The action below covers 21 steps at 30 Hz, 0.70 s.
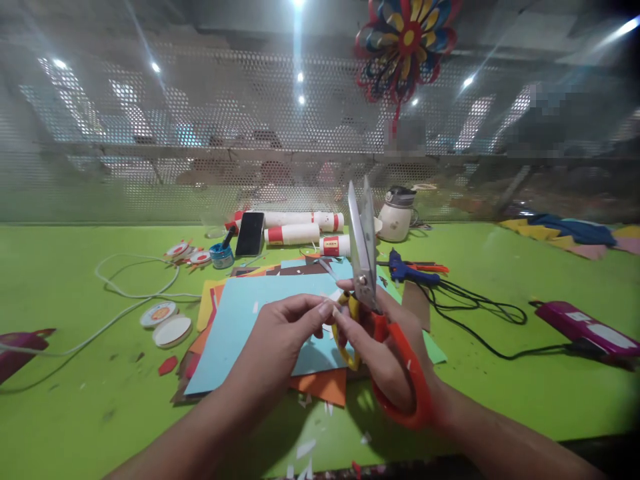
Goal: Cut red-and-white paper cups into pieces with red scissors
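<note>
In the middle of the head view, my left hand (287, 327) is closed in a pinch, fingertips on a small whitish scrap (335, 309). Meeting it there are the fingertips of my right hand (380, 347). A pair of scissors (364, 280) hangs on my right hand, its red-orange handle looped round the thumb side. The blades point upward, slightly apart. A yellow loop (354, 353) shows between the hands; whether it belongs to the scissors I cannot tell. Below both hands lies a light blue sheet (230, 333) on a stack of coloured paper.
Behind the paper are a phone (250, 233), white-and-red tubes (293, 234), a blue jar (221, 255) and a pale jug (395, 217). A blue glue gun (413, 272) trails a black cord to a purple power strip (585, 327). Paper scraps (306, 448) litter the front edge.
</note>
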Available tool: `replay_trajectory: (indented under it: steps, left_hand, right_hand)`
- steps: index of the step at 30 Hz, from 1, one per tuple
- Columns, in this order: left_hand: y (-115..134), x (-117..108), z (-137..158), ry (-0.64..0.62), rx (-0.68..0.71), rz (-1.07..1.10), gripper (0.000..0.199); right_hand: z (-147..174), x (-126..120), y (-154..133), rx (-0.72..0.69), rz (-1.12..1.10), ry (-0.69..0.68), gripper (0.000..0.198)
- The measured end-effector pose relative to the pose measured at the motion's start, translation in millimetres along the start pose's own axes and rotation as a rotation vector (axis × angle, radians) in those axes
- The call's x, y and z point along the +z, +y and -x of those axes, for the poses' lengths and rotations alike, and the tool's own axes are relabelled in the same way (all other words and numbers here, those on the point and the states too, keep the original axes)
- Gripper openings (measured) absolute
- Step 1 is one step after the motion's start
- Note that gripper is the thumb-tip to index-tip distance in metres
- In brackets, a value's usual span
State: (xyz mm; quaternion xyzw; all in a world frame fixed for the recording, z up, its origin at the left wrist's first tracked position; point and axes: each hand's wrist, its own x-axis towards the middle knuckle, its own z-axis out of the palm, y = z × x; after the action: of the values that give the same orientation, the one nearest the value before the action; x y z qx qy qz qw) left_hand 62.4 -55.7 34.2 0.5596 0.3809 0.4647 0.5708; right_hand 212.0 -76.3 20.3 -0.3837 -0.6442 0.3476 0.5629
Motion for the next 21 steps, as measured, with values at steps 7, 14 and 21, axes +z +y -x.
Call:
replay_trajectory:
  steps: [7, 14, 21]
  left_hand:
    - [-10, 2, -2, 0.020, -0.038, 0.063, 0.020]
    - [20, -14, -10, 0.253, 0.106, 0.187, 0.014]
    - [37, -41, -21, 0.438, 0.289, 0.327, 0.015]
  right_hand:
    - [-4, -1, 3, -0.017, 0.049, 0.001, 0.027]
    - [-4, -5, -5, 0.041, 0.097, -0.073, 0.025]
    - [-8, 2, -21, 0.025, 0.317, -0.293, 0.041]
